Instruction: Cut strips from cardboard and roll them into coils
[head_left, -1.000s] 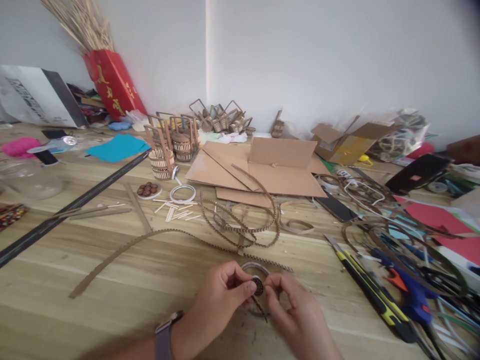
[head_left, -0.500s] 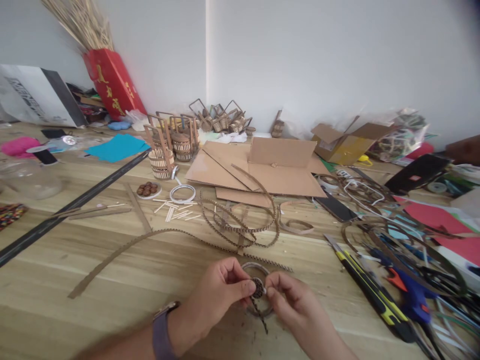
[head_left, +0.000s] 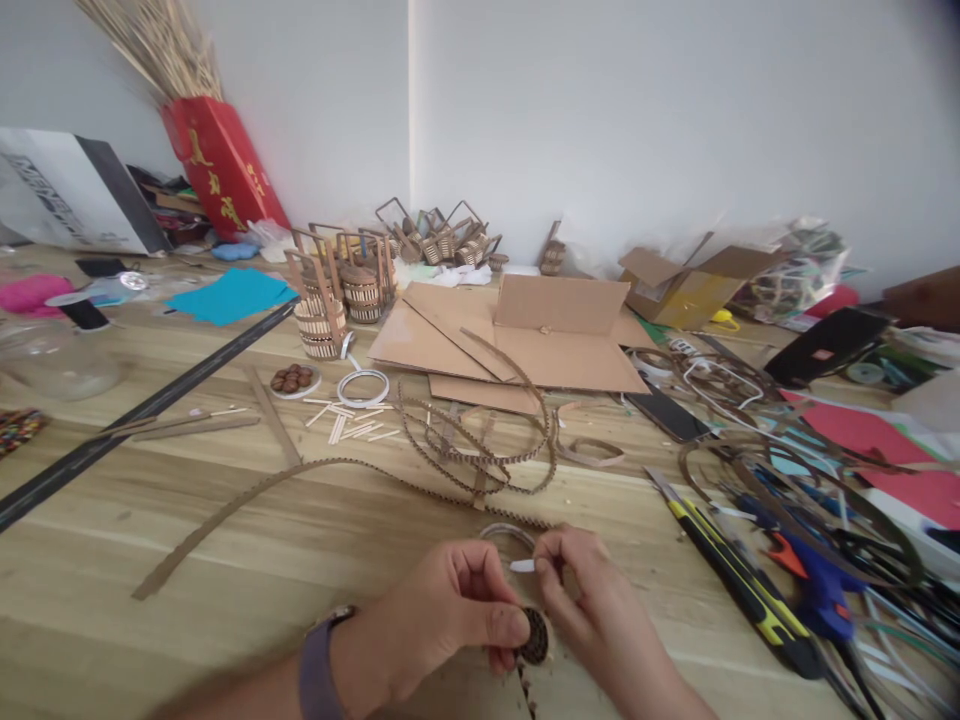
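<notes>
My left hand (head_left: 431, 625) pinches a small dark disc of tightly coiled corrugated cardboard (head_left: 535, 638) between thumb and fingers. A narrow loose tail of the coil hangs below it toward the lower edge. Between the thumb and fingertips of my right hand (head_left: 596, 605), a short white strip (head_left: 523, 566) sticks out to the left, just above the disc. Behind both hands a tape ring (head_left: 504, 529) lies flat on the table, partly covered by them. A long corrugated cardboard strip (head_left: 360, 463) curls across the wood beyond my hands.
Coiled cardboard strips (head_left: 480, 455) and flat cardboard (head_left: 442, 325) lie ahead. Left of these are short white sticks (head_left: 352, 422), a dish of brown beads (head_left: 292, 380) and small baskets (head_left: 321, 325). To the right lie a yellow-black utility knife (head_left: 739, 575) and a blue glue gun (head_left: 823, 590).
The disc in my left hand has come down toward me and a little right. My right hand has shifted slightly away from the disc, and the white strip now shows in its fingers.
</notes>
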